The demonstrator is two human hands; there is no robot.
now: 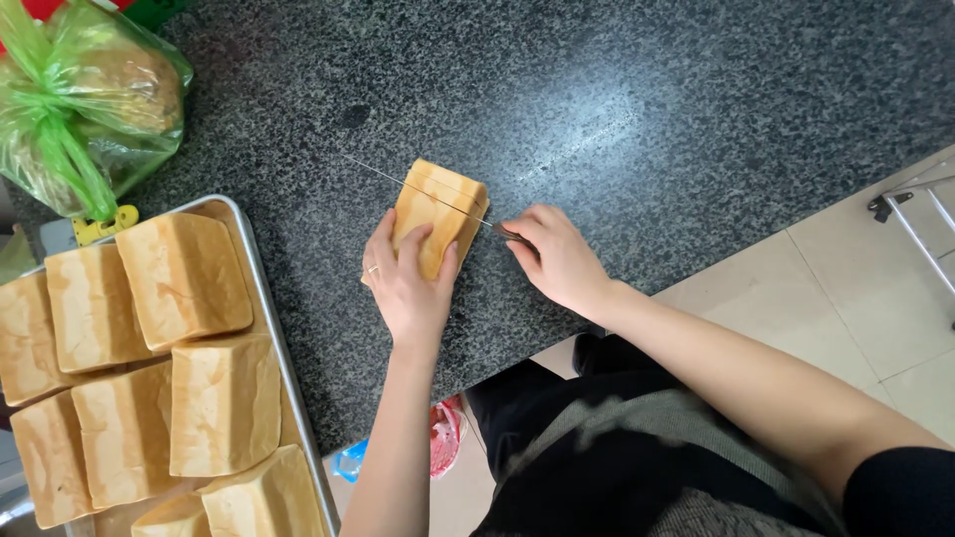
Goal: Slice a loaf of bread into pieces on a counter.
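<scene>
A golden-brown loaf of bread (pixel 441 207) stands on the dark speckled stone counter (pixel 617 109). My left hand (pixel 410 283) grips its near end, fingers wrapped over the crust. My right hand (pixel 555 257) holds the handle of a long thin knife (pixel 418 188). The blade lies across the top of the loaf, its tip sticking out to the far left.
A metal tray (pixel 261 288) at the left holds several square loaves (pixel 184 273). A green plastic bag (pixel 80 99) with bread sits at the back left. The counter's edge runs diagonally on the right, above a tiled floor (pixel 856 288) and a metal frame (pixel 910 214).
</scene>
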